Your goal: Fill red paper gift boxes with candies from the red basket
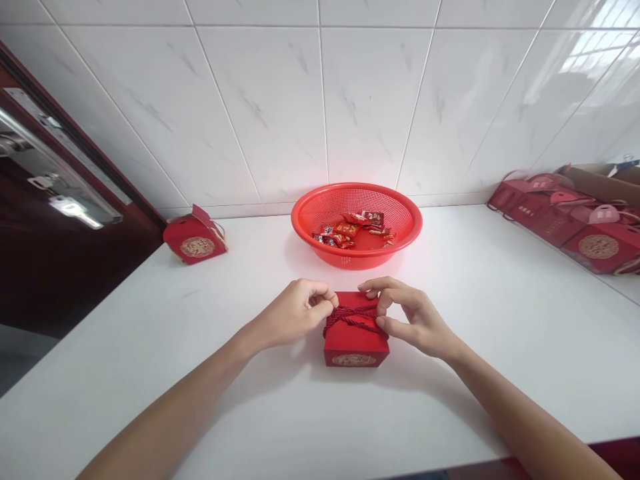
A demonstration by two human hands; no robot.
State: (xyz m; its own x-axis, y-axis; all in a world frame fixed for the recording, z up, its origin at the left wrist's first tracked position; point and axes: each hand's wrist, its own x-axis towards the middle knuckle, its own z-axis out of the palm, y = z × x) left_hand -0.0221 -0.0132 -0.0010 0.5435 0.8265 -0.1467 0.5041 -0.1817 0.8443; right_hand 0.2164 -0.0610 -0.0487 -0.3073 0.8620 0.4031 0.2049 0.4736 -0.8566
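A small red box with a gold emblem on its front stands on the white table, near the middle of the view. Dark red twisted cord lies across its top. My left hand is at the box's left edge, its thumb and index finger pinched on the cord. At the right edge, my right hand has its fingers curved around the cord's right part, with thumb and fingertips touching it.
Behind the box is a red plastic basket holding several wrapped sweets. Another red box stands at the left. Several red boxes line the right side, beside a brown carton. A tiled wall bounds the table.
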